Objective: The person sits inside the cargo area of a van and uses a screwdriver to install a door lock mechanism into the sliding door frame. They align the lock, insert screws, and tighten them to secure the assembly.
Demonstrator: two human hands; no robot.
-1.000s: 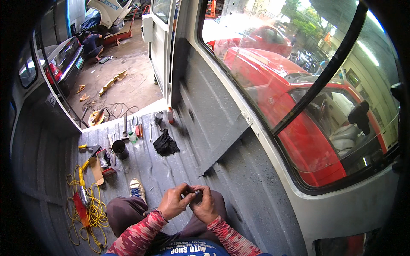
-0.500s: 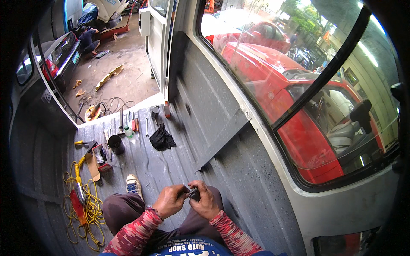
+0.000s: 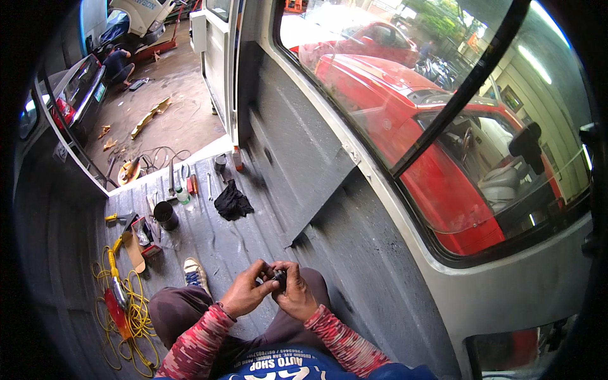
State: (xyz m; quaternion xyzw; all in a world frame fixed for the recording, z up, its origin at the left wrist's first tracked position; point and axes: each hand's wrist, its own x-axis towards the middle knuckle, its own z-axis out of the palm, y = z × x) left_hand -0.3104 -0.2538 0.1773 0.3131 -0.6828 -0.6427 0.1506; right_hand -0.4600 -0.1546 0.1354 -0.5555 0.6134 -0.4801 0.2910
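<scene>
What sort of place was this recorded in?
Most likely a vehicle repair shop, seen from inside what looks like a van's stripped rear: a wrench and other tools lie on the ribbed floor, a red car stands outside the window, and someone crouches near vehicles beyond the opening.

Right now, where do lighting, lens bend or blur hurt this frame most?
Head view: the side window is washed out white at its upper left, and its frame curves toward the black rim; head view: a strip light beyond the glass burns out; head view: the small dark part between the fingers is too dark and tiny to identify.
</scene>
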